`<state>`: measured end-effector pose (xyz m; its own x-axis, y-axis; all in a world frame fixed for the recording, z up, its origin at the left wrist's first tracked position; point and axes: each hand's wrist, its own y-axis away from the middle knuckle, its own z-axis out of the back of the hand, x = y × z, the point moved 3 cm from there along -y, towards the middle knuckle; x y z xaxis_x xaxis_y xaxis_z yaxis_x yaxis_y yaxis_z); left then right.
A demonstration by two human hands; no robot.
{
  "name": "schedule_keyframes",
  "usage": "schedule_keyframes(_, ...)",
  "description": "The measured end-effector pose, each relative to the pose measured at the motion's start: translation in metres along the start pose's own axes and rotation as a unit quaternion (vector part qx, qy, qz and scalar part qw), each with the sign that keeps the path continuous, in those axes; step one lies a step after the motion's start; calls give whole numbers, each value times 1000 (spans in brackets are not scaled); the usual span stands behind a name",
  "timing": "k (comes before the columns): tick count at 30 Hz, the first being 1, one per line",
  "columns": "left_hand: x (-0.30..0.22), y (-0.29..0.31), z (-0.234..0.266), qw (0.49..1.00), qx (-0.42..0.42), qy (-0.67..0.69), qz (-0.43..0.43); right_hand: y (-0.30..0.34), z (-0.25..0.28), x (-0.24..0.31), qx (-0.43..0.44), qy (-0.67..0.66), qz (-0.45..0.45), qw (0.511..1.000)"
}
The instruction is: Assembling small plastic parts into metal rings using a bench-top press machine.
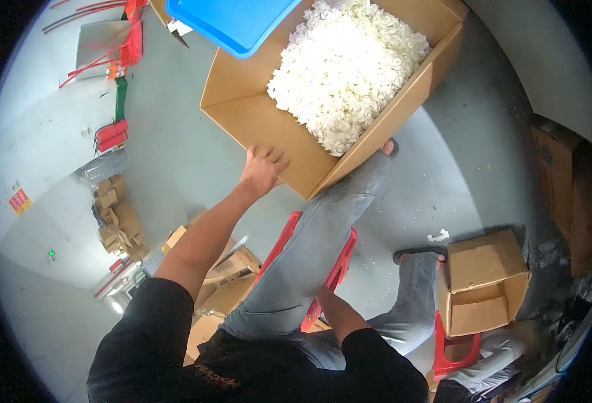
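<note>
A large open cardboard box [296, 148] stands in front of me. White, small curved pieces [350, 70] are heaped inside it toward the far right. My left hand [264, 169] is closed over the box's near left edge, its fingers lying on the inner side of the wall. A blue plastic tray [242, 23] covers part of the box's far left side. My right forearm [341, 312] reaches down beside my thigh, and the hand itself is hidden behind the leg, near a red plastic stool [343, 258].
An open cardboard box [487, 275] stands at the right, by a seated person [494, 363] on another red stool [452, 346]. Stacked cardboard [118, 218] and red fire extinguishers [111, 136] line the left wall. White scraps [438, 236] lie on the grey floor.
</note>
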<state>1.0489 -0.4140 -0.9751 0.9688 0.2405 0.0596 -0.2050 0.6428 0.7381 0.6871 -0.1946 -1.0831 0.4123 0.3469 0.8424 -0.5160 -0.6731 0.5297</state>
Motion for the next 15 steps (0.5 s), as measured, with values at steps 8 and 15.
schedule_keyframes(8, 7, -14, -9, 999, -21, -26, 6, 187, 73, -54, 37, -170, -143, 974)
schedule_keyframes(15, 2, -26, -20, 999, 14, 35, 38, 192, 84, -48, -249, -156, -212, 932)
